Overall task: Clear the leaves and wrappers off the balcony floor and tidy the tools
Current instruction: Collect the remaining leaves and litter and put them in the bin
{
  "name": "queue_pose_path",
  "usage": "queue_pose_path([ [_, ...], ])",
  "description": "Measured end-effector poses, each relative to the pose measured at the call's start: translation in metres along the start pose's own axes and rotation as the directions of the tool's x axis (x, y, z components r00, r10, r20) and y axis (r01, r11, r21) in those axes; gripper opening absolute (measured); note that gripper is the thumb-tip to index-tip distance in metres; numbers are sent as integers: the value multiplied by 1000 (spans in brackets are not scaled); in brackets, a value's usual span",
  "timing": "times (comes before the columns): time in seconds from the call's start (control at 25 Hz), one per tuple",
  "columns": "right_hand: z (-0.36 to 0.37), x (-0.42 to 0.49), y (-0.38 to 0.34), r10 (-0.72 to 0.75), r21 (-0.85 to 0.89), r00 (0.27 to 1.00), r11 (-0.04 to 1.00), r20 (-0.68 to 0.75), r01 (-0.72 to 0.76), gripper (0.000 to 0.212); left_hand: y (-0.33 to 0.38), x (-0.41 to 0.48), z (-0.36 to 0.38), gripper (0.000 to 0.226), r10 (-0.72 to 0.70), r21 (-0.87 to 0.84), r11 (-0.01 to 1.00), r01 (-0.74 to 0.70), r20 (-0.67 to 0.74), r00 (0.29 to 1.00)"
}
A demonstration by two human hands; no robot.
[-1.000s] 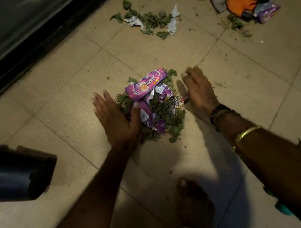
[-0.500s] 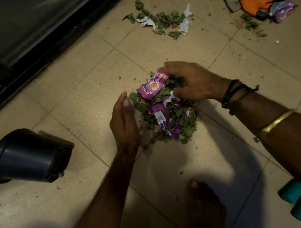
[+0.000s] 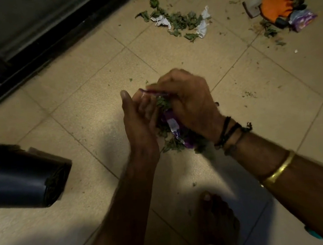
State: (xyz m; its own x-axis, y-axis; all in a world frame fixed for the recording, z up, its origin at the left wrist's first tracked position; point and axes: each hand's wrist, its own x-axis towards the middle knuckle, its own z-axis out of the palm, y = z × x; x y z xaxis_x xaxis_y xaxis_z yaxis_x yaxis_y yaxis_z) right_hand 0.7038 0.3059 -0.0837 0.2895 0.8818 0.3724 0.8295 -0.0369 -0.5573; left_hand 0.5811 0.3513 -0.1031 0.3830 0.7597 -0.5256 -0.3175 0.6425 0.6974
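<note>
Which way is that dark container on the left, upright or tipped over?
Tipped over: the dark container lies on its side, mouth facing sideways, not up.

Floor (image 3: 99,100), middle: left hand (image 3: 139,122) and right hand (image 3: 188,102) closed round the pile of leaves and wrappers (image 3: 174,135), blocking that tile. Left edge: black bin (image 3: 23,175) on its side, with passable tile between it and the left forearm. Far-left corner: dark door frame (image 3: 30,42). Far edge: loose leaves and paper scraps (image 3: 180,21). Far-right corner: orange glove (image 3: 276,8), touching a purple wrapper (image 3: 302,19). Near edge: bare foot (image 3: 217,215). Right of the hands: open tile with only crumbs.
</note>
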Motion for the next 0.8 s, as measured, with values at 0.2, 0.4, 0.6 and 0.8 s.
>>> queue_pose_path([
  [0.2, 3, -46, -34, 191, 346, 915, 882, 357, -319, 50, 8, 1, -16, 31, -354, -292, 859, 421, 256, 900],
  [0.4, -16, -53, -8, 538, 394, 841, 784, -48, -479, 28, 4, -10, -27, 79, -334, -151, 910, 387, 288, 898],
  [0.6, 7, -69, 14, 584, -493, 762, 769, 280, -407, 81, 7, 5, -34, 70, -170, -74, 982, 173, 45, 984],
  [0.8, 1, -59, 19, 475, -384, 864, 838, 167, -387, 36, -13, 12, -38, 54, 30, 78, 997, -17, -175, 984],
])
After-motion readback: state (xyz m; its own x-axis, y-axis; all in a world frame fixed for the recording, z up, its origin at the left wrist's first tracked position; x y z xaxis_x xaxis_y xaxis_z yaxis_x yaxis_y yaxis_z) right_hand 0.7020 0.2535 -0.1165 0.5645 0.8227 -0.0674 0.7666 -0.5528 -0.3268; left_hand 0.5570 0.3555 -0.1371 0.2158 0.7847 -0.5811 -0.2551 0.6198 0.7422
